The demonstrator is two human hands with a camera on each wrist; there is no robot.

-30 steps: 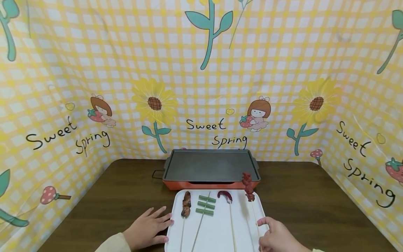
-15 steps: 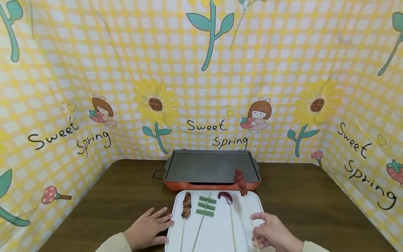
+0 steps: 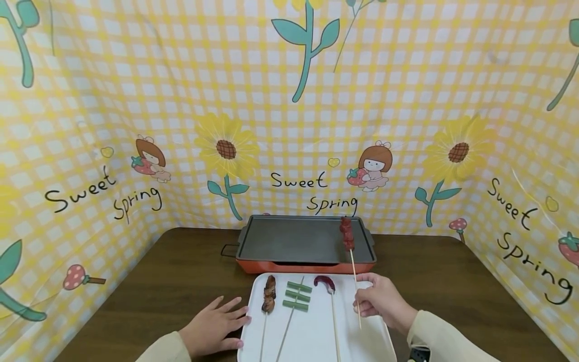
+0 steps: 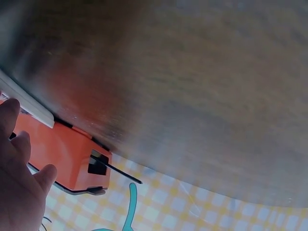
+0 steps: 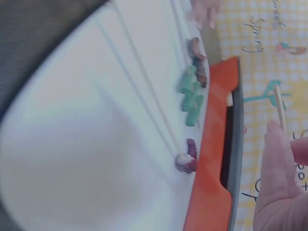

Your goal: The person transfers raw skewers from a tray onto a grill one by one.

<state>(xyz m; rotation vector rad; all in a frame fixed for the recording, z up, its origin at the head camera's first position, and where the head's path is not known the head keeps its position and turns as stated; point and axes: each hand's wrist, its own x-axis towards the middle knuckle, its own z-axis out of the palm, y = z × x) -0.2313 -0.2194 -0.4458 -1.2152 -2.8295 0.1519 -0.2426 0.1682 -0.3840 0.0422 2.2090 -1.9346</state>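
Farther forward than half a second ago, the right hand carries the red meat skewer, whose meat shows over the right side of the griddle. Its grip pinches the wooden stick; the left hand lies spread, holding nothing, fingertips at the left edge of the tray. Best, probably, to lower the stick gently, meat clear of the raised rim.
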